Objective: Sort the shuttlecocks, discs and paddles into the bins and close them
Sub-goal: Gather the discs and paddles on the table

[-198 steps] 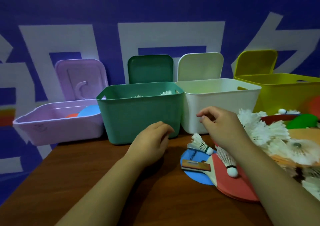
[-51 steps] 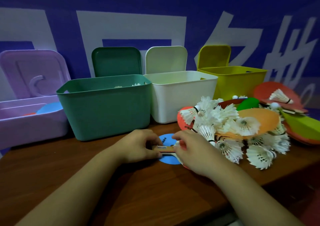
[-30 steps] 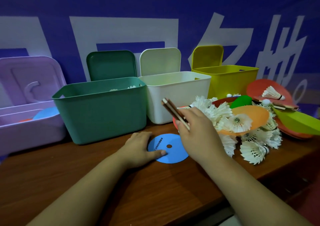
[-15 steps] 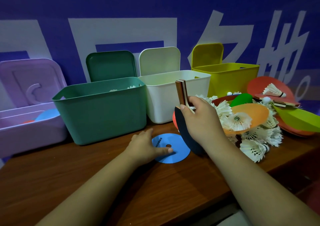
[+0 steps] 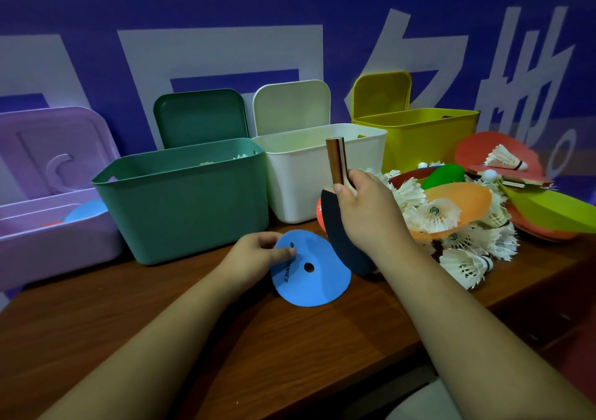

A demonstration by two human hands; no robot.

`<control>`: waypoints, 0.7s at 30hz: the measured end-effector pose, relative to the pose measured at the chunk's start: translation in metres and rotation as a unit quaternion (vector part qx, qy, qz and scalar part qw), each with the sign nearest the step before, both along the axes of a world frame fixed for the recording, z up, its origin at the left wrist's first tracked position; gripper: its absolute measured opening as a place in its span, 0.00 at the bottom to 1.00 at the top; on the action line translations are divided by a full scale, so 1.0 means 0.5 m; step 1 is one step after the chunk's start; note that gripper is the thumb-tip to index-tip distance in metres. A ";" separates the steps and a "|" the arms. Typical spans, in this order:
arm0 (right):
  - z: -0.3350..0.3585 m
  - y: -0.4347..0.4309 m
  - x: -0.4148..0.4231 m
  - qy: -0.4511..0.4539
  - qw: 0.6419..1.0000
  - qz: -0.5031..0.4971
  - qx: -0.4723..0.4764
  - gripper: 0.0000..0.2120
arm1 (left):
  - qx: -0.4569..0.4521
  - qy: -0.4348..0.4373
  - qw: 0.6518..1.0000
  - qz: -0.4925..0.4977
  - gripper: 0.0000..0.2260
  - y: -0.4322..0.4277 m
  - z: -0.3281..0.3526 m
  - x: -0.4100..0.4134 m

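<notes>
Right hand has the paddle gripped by its handle, blade hanging down just in front of the white bin. Left hand pinches the blue disc at its left edge, tilted up off the surface, right beside the paddle.

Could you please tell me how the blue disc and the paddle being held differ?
The blue disc is a thin round sheet with a small hole; the paddle has a dark face and a wooden handle. The blue disc lies low and nearly flat, while the paddle stands upright, handle up. The left hand pinches the blue disc's edge; the right hand grips the paddle's handle. Both are in hand.
</notes>
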State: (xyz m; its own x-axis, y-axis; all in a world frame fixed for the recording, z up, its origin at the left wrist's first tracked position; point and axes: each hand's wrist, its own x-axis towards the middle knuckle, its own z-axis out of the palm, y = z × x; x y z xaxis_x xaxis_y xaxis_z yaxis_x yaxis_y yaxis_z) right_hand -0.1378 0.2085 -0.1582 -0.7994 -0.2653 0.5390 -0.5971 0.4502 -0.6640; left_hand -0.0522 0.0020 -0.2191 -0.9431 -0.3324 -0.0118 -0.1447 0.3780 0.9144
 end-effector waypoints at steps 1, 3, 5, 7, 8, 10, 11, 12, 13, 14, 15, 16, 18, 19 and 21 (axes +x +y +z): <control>-0.005 0.000 0.002 0.007 1.000 0.008 0.004 0.09 | -0.001 -0.004 1.000 -0.012 0.07 0.004 0.005 0.005; -0.014 0.003 0.009 0.017 1.000 0.022 0.007 0.14 | -0.012 0.001 1.000 -0.006 0.06 0.010 0.016 0.013; -0.019 0.006 0.015 0.018 0.999 0.028 -0.004 0.17 | -0.002 0.008 1.000 0.000 0.07 0.017 0.033 0.022; -0.019 0.008 0.021 0.028 0.999 0.031 -0.018 0.14 | -0.004 0.011 1.000 0.010 0.08 0.023 0.052 0.029; -0.017 0.008 0.024 0.033 0.999 0.031 -0.027 0.12 | -0.014 0.018 0.999 0.024 0.09 0.024 0.062 0.031; -0.011 0.006 0.034 0.047 0.998 0.037 -0.036 0.09 | -0.005 0.055 0.996 0.067 0.11 0.017 0.084 0.035; -0.008 0.001 0.039 0.058 0.997 0.046 -0.038 0.10 | 0.019 0.075 0.993 0.085 0.10 0.011 0.096 0.040; -0.004 -0.007 0.045 0.067 0.995 0.058 -0.043 0.12 | 0.042 0.092 0.990 0.096 0.08 0.005 0.107 0.051; -0.002 -0.018 0.050 0.069 0.994 0.072 -0.048 0.11 | 0.059 0.104 0.988 0.103 0.07 -0.004 0.113 0.065; 0.001 -0.032 0.059 0.067 0.992 0.086 -0.057 0.08 | 0.074 0.112 0.985 0.111 0.07 -0.011 0.116 0.084; 0.002 -0.049 0.067 0.059 0.991 0.101 -0.069 0.04 | 0.091 0.121 0.981 0.119 0.07 -0.020 0.116 0.103; 0.004 -0.068 0.075 0.046 0.989 0.117 -0.084 0.02 | 0.105 0.132 0.977 0.132 0.09 -0.031 0.115 0.124; 0.005 -0.115 0.092 0.019 0.982 0.153 -0.106 0.04 | 0.122 0.146 0.968 0.165 0.10 -0.061 0.112 0.172; 0.004 -0.140 0.099 0.006 0.979 0.173 -0.110 0.06 | 0.132 0.148 0.964 0.175 0.09 -0.077 0.112 0.196; 0.005 -0.192 0.117 -0.024 0.972 0.209 -0.104 0.08 | 0.170 0.154 0.956 0.182 0.08 -0.112 0.109 0.247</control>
